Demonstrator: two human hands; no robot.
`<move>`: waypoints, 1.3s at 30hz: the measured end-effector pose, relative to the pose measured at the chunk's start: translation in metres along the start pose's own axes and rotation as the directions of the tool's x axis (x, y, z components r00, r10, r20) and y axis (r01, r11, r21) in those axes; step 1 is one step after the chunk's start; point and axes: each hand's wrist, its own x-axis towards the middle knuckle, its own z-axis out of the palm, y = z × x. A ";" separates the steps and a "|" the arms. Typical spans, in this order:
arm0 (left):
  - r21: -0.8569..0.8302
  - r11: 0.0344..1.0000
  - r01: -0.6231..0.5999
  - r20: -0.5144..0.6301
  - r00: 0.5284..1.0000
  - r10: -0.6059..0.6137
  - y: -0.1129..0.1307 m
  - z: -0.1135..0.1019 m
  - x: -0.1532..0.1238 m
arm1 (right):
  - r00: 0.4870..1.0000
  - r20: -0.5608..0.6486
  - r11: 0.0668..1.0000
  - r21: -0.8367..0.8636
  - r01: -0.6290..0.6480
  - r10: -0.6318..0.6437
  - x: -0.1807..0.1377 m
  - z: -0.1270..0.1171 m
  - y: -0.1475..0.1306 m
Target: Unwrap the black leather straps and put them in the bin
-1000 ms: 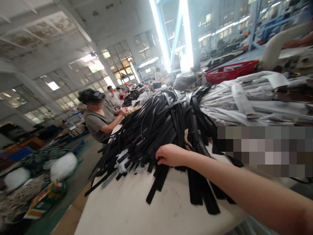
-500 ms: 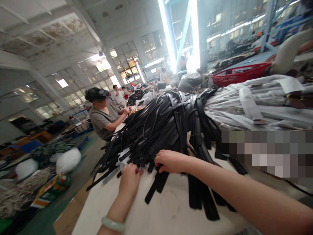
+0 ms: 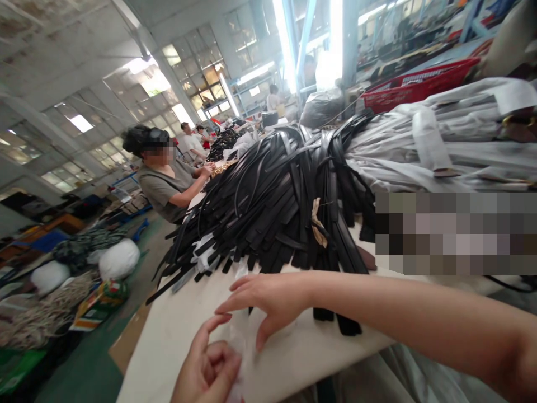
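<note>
My left hand (image 3: 210, 364) is near the table's front edge, its thumb and curled fingers pinching a thin, translucent whitish strip (image 3: 238, 338), while its index finger points up. Just above it, my right hand (image 3: 268, 305) reaches in from the right with fingers stretched and thumb spread apart, holding nothing that I can see. The index fingertips of both hands are very close together. Beyond them, a large heap of flat black straps (image 3: 268, 207) covers the pale tabletop (image 3: 168, 341), with some ends showing below my right forearm. A crumpled tan tie (image 3: 318, 221) lies on the straps.
Whitish wrapped strips (image 3: 398, 148) are piled at the right, below a red plastic basket (image 3: 419, 84). Across the heap, a person in a grey top (image 3: 157, 184) handles something gold. White sacks (image 3: 119, 259) and a green carton (image 3: 98, 302) sit on the floor to the left.
My right hand has left the black strap ends, moved toward me and spread its fingers. My left hand has come nearer and turned, showing the translucent strip. The view has shifted slightly.
</note>
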 end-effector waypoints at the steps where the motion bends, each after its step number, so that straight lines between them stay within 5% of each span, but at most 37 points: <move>1: -0.037 0.999 -0.004 0.012 1.000 0.004 0.006 0.005 0.002 | 1.000 0.007 1.000 0.022 -0.012 0.012 0.000 0.000 0.000; 8: -0.163 0.983 -0.082 0.200 0.973 0.115 0.061 0.011 0.057 | 0.929 -0.155 0.940 0.117 -0.321 0.336 0.001 -0.010 0.024; 13: 0.190 0.919 -0.345 0.099 0.938 0.332 0.067 0.023 0.109 | 0.895 -0.104 0.885 0.240 -0.400 0.433 0.001 -0.011 0.034; 17: 0.288 0.859 -0.424 0.048 0.902 0.429 0.052 0.031 0.127 | 0.795 -0.275 0.801 0.458 -0.386 0.540 0.001 -0.015 0.040; 21: 0.379 0.782 -0.495 0.231 0.869 0.439 0.040 0.029 0.129 | 0.674 -0.399 0.675 0.710 -0.203 0.622 0.002 -0.023 0.045; 25: 0.462 0.673 -0.577 0.301 0.816 0.493 0.034 0.022 0.131 | 0.558 -0.418 0.640 0.712 -0.288 0.716 0.001 -0.027 0.046; 28: 0.371 0.727 -0.578 0.229 0.815 0.532 0.034 0.019 0.132 | 0.556 -0.422 0.648 0.697 -0.307 0.716 0.002 -0.023 0.040; 33: 0.198 0.889 -0.413 0.199 0.905 0.376 0.035 0.017 0.128 | 0.594 -0.362 0.605 0.746 -0.277 0.718 0.010 -0.010 0.027; 36: 0.215 0.905 -0.367 0.151 0.928 0.341 0.036 0.016 0.128 | 0.617 -0.415 0.704 0.620 -0.346 0.669 0.006 -0.021 0.028; 38: 0.211 0.920 -0.330 0.121 0.943 0.311 0.037 0.016 0.128 | 0.600 -0.553 0.800 0.241 -0.549 0.578 -0.006 -0.042 0.033; 39: 0.195 0.930 -0.311 0.110 0.949 0.294 0.038 0.016 0.128 | 0.609 -0.612 0.761 -0.017 -0.648 0.505 -0.014 -0.054 0.036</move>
